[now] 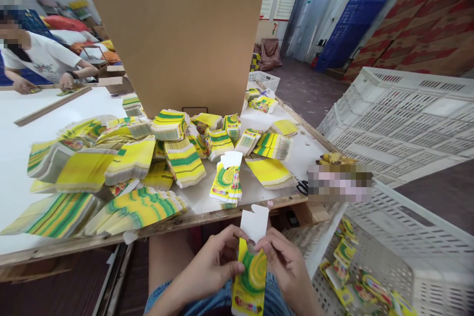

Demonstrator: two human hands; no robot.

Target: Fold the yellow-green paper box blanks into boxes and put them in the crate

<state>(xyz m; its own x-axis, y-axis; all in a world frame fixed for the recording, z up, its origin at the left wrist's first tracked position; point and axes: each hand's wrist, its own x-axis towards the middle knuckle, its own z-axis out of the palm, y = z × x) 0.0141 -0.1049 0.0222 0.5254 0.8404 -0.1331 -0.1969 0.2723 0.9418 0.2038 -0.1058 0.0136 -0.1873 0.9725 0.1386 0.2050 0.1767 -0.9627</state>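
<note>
Left hand [211,267], right hand [286,262] pinch card [255,276], bottom cropped.

The left hand [211,266] and right hand [285,262] are bare, forearms unsleeved, over blue denim shorts [217,303].

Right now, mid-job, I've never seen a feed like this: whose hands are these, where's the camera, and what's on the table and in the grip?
No machine here: the single picture comes from a camera worn on a person's head, looking down at their own bare hands. The left hand and right hand both pinch a yellow-green packet with a white card tab showing at its top, above the lap. Ahead, the white table carries many stacks of similar yellow-green prints, scissors and an upright cardboard sheet. White plastic crates stand at the right. Another person is at the far left.
</note>
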